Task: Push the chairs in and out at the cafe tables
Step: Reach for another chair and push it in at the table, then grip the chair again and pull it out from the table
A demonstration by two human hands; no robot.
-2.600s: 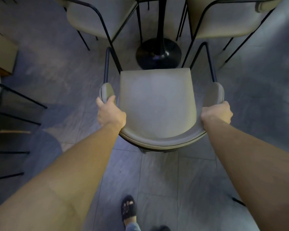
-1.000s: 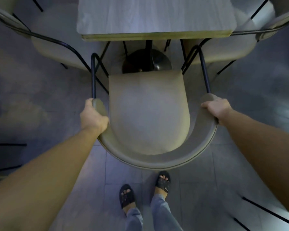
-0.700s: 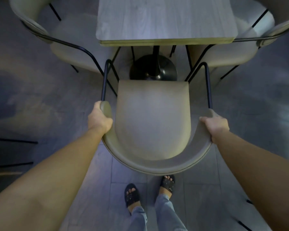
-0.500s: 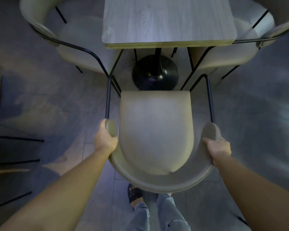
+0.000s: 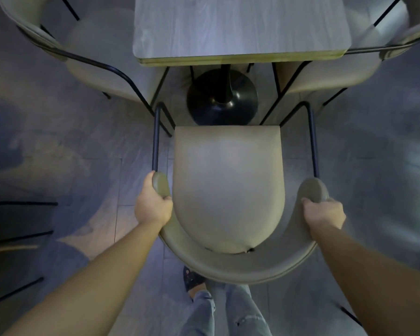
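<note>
A beige padded chair (image 5: 228,185) with a curved backrest and thin black metal legs stands right below me, its seat front facing the cafe table (image 5: 240,27). My left hand (image 5: 153,207) grips the left end of the backrest. My right hand (image 5: 324,214) grips the right end. The seat's front edge lies clear of the tabletop, just short of the round black pedestal base (image 5: 222,97). The table has a grey wood-grain top with a pale edge.
Two matching beige chairs flank the table, one at the left (image 5: 100,52) and one at the right (image 5: 344,69), their black legs close to my chair's front legs. Black legs of other furniture (image 5: 20,234) show at the left edge. My feet and jeans (image 5: 223,309) stand behind the backrest.
The chair has slid back toward me, away from the table; its seat front now shows clear of the pedestal base. Both hands kept their grip on the backrest ends.
</note>
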